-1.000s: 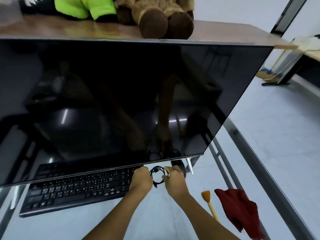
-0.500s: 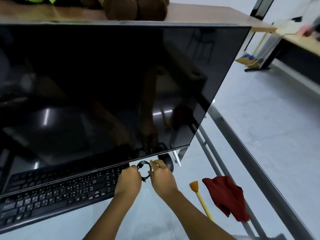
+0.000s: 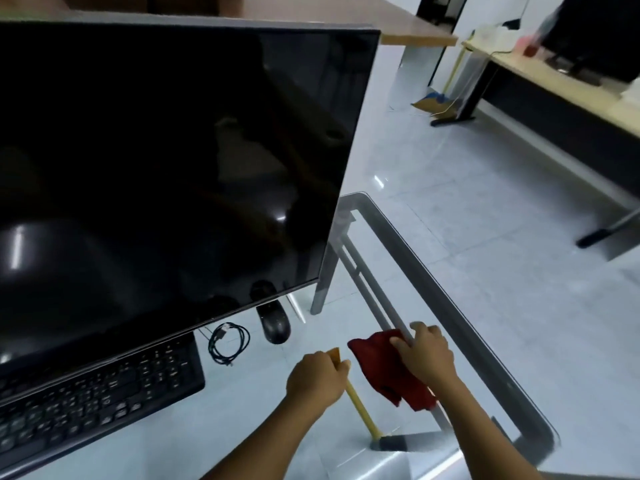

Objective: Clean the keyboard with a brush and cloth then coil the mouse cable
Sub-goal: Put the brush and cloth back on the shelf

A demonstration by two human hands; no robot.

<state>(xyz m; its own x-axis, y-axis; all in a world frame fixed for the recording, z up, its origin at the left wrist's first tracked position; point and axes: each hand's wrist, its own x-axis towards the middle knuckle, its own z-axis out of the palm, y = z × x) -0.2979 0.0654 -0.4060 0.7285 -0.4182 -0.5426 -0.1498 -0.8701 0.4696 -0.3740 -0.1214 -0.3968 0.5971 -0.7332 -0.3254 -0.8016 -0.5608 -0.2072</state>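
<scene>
The black mouse cable [image 3: 228, 343] lies coiled in a loop on the glass table, free of both hands, beside the black mouse [image 3: 275, 323]. The black keyboard [image 3: 93, 393] sits at the lower left, partly under the monitor. My left hand [image 3: 317, 377] grips the yellow-handled brush [image 3: 362, 408] near its orange head. My right hand [image 3: 424, 351] pinches the upper edge of the red cloth [image 3: 384, 372], which lies crumpled on the table.
A large dark monitor [image 3: 166, 168] fills the upper left and overhangs the keyboard. The glass table's edge [image 3: 460, 323] runs diagonally on the right, with tiled floor beyond. Another desk [image 3: 568, 88] stands at the far right.
Both hands have let go of the coiled cable, which now lies on the table. They moved right: the left took the brush, the right took the cloth. The view swung right.
</scene>
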